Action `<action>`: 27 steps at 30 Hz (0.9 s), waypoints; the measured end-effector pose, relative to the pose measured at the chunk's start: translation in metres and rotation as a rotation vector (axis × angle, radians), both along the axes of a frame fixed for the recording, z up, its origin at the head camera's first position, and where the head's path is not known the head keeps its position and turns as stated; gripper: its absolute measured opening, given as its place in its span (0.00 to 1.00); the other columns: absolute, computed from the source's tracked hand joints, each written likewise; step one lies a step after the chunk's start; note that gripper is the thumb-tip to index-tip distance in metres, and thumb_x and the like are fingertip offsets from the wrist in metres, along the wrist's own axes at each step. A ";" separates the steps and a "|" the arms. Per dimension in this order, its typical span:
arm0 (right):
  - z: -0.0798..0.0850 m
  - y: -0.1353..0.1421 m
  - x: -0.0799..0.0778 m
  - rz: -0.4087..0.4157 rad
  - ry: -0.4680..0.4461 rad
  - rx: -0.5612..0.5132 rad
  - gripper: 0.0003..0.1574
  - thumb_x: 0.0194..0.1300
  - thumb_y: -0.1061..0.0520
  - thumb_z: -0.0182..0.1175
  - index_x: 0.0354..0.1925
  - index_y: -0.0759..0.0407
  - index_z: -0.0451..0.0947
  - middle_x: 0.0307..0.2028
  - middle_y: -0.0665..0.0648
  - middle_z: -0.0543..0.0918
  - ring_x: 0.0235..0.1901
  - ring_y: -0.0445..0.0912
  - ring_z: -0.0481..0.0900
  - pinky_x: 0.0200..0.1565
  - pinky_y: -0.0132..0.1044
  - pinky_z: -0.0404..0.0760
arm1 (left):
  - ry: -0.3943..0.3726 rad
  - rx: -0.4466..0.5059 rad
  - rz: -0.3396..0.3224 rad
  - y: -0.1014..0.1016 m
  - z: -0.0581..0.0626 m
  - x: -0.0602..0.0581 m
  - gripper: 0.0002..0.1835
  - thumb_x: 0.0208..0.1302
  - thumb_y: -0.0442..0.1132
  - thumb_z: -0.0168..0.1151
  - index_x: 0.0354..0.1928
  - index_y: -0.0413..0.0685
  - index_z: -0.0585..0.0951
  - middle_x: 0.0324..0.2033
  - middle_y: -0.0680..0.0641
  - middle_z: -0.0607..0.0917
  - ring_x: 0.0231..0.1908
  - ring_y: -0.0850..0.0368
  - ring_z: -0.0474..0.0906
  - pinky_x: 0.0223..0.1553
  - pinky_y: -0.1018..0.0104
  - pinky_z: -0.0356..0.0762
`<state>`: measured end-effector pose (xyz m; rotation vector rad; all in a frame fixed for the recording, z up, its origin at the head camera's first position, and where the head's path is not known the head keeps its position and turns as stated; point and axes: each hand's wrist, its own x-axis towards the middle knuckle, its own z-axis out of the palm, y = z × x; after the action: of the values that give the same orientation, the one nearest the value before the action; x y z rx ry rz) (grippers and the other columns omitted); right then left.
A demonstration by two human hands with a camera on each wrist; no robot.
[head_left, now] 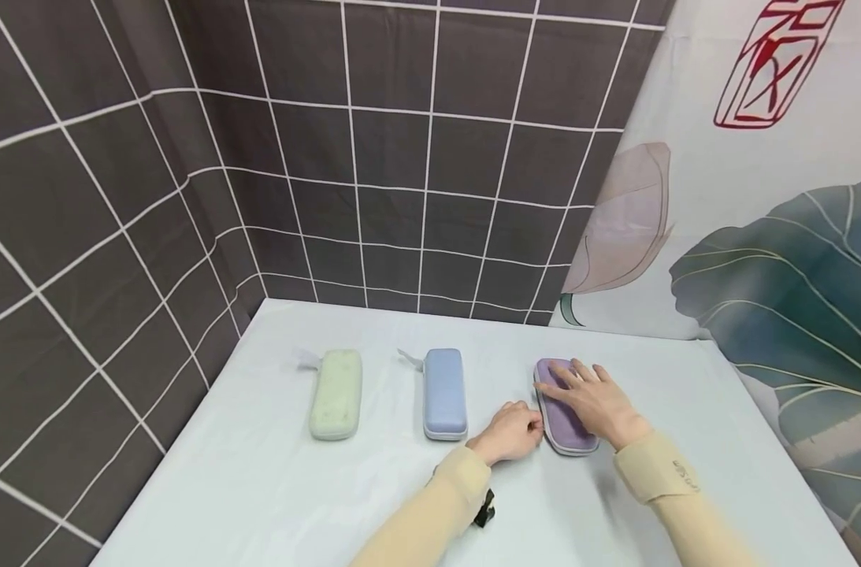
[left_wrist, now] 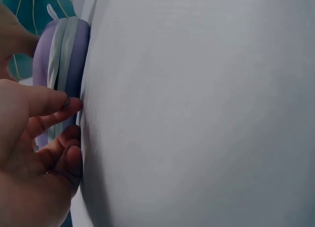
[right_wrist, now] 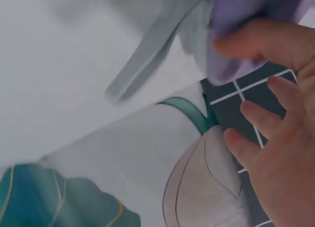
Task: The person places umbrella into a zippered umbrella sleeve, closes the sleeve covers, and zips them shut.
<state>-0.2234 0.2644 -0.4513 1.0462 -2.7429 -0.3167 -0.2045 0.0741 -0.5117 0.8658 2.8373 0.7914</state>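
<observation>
A purple zippered case with a pale grey zipper band lies on the white table. My right hand rests on its top with spread fingers; in the right wrist view the thumb touches the case and the other fingers extend past it. My left hand is at the case's left side, fingers curled. In the left wrist view, its thumb and forefinger pinch at the zipper band, where a small dark bit of the zipper pull shows; the rest is hidden. A narrow dark gap shows along the zipper.
A blue case lies left of my left hand, with a green case farther left. Each has a small strap at its upper left. A black object shows by my left forearm. A dark gridded cloth hangs behind the table.
</observation>
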 end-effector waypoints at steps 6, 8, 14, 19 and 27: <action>-0.007 0.017 -0.005 0.014 -0.059 0.001 0.53 0.40 0.75 0.70 0.65 0.48 0.72 0.64 0.66 0.70 0.61 0.68 0.68 0.52 0.64 0.71 | 0.008 0.018 -0.015 -0.002 0.000 0.000 0.09 0.66 0.38 0.58 0.26 0.55 0.76 0.24 0.60 0.68 0.29 0.65 0.63 0.36 0.76 0.61; -0.008 0.019 -0.006 0.023 -0.087 -0.037 0.55 0.35 0.75 0.73 0.65 0.51 0.72 0.64 0.68 0.70 0.62 0.69 0.66 0.52 0.65 0.70 | 0.007 0.033 -0.019 -0.004 0.001 -0.001 0.10 0.66 0.37 0.58 0.25 0.54 0.76 0.23 0.59 0.68 0.28 0.65 0.63 0.35 0.76 0.61; -0.005 0.019 -0.010 0.001 -0.169 -0.104 0.67 0.16 0.63 0.84 0.63 0.57 0.72 0.64 0.70 0.68 0.64 0.71 0.62 0.54 0.68 0.66 | -0.068 0.109 0.007 -0.007 0.002 -0.003 0.12 0.65 0.35 0.58 0.23 0.53 0.73 0.23 0.58 0.69 0.26 0.65 0.64 0.30 0.76 0.61; -0.007 0.022 -0.013 -0.013 -0.188 -0.129 0.68 0.15 0.55 0.85 0.63 0.59 0.72 0.64 0.70 0.69 0.65 0.70 0.60 0.56 0.70 0.62 | -0.167 0.201 0.073 -0.009 0.008 -0.001 0.15 0.65 0.33 0.58 0.20 0.51 0.71 0.20 0.57 0.70 0.23 0.65 0.65 0.26 0.74 0.63; -0.013 0.025 -0.019 -0.039 -0.220 -0.185 0.66 0.18 0.47 0.84 0.60 0.67 0.72 0.61 0.72 0.72 0.65 0.70 0.60 0.59 0.68 0.59 | -0.201 0.192 0.175 -0.008 0.011 -0.004 0.17 0.64 0.34 0.59 0.18 0.52 0.69 0.15 0.56 0.68 0.19 0.64 0.64 0.22 0.73 0.61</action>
<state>-0.2424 0.2899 -0.4647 1.0346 -2.9186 0.0515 -0.2085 0.0666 -0.5004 0.5242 2.7173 1.1196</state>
